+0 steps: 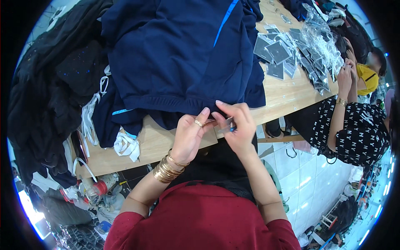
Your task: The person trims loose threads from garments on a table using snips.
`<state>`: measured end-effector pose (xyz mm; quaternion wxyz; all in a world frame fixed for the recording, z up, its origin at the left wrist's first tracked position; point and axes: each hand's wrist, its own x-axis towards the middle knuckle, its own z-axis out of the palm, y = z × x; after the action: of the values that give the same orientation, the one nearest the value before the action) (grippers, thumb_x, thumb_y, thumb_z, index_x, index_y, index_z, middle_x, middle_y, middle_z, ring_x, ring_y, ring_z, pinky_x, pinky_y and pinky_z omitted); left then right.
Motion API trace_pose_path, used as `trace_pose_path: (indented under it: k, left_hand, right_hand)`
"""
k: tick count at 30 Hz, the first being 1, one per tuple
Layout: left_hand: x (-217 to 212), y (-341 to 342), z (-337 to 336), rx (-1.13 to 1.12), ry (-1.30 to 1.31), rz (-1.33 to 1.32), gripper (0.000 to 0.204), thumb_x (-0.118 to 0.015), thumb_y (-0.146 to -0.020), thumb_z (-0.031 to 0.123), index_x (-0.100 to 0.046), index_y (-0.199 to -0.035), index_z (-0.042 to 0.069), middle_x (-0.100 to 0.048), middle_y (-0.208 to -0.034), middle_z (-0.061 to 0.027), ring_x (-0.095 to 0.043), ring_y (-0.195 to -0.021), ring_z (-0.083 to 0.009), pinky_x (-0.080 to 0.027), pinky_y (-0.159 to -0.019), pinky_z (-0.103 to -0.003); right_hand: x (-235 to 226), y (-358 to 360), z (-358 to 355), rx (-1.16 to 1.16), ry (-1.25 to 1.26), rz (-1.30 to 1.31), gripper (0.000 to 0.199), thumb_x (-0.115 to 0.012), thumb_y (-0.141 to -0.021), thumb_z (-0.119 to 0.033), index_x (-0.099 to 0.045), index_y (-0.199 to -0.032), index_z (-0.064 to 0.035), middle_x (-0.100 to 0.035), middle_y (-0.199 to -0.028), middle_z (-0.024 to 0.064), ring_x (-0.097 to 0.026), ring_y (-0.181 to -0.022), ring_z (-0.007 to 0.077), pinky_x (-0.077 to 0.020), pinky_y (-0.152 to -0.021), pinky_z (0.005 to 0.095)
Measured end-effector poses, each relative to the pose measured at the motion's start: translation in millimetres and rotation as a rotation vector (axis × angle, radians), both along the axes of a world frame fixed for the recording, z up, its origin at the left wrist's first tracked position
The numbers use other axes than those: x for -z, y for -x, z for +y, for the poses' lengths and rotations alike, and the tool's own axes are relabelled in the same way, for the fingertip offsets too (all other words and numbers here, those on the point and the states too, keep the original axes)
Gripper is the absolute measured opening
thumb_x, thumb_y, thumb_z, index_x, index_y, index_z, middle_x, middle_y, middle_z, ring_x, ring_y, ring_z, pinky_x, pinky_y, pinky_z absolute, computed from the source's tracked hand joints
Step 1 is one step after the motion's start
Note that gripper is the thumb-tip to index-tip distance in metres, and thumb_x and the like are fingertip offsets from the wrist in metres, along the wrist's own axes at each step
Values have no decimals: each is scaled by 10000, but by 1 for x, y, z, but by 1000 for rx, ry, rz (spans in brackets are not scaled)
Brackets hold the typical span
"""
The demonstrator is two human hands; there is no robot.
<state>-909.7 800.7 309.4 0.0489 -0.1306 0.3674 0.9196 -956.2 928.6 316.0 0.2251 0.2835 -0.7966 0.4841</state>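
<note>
A navy blue garment (pixel 162 62) with a light blue stripe lies spread over the table, its gathered elastic edge toward me. At that edge my left hand (pixel 188 134) is closed, thumb and fingers pinching the cloth; rings and gold bangles are on it. Close beside it, my right hand (pixel 238 127) is curled with thumb and forefinger at the same edge. A small metal tool with a blue part (pixel 231 126) sits in the right palm, mostly covered by the fingers, so its exact kind cannot be made out.
Dark garments (pixel 54 87) are heaped at the left, near white drawstrings (pixel 89 114). Dark square tags (pixel 278 52) and clear plastic (pixel 318 35) lie on the wooden table (pixel 287 93) at the right. A co-worker in a black patterned shirt (pixel 360 131) works there.
</note>
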Motion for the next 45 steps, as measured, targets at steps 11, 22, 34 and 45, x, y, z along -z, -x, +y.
trace_pose_path:
  k: [11,22,34,45]
  left_hand:
    - [31,-15,-15,17,532,-79,224,-563,-893,171,-641,-916,-37,-657,-866,-56,-622,-819,-129,-476,-799,-287]
    - [54,-22,-18,100,673,-162,265,-599,-874,197,-654,-892,-62,-666,-848,-67,-604,-789,-103,-441,-765,-242]
    - [53,-58,-94,-184,-5,103,321,-457,-932,260,-517,-1186,73,-510,-1263,-84,-473,-1164,-262,-349,-1004,-486]
    - [16,-106,-166,-622,393,-118,258,-537,-903,153,-499,-1138,55,-551,-1163,-60,-525,-1074,-171,-412,-936,-325]
  right_hand:
    - [50,5,68,241,98,-337,120,-476,-890,-55,-450,-776,-28,-461,-704,56,-455,-668,137,-383,-630,248]
    - [33,53,90,366,29,-546,188,-640,-823,-175,-642,-924,-16,-624,-853,87,-580,-774,155,-438,-724,263]
    - [23,46,43,-69,38,-624,262,-615,-800,-136,-452,-652,6,-413,-585,98,-370,-548,153,-341,-520,296]
    - [32,47,102,154,-157,-574,177,-580,-849,-160,-629,-911,-2,-630,-846,140,-617,-820,267,-467,-734,327]
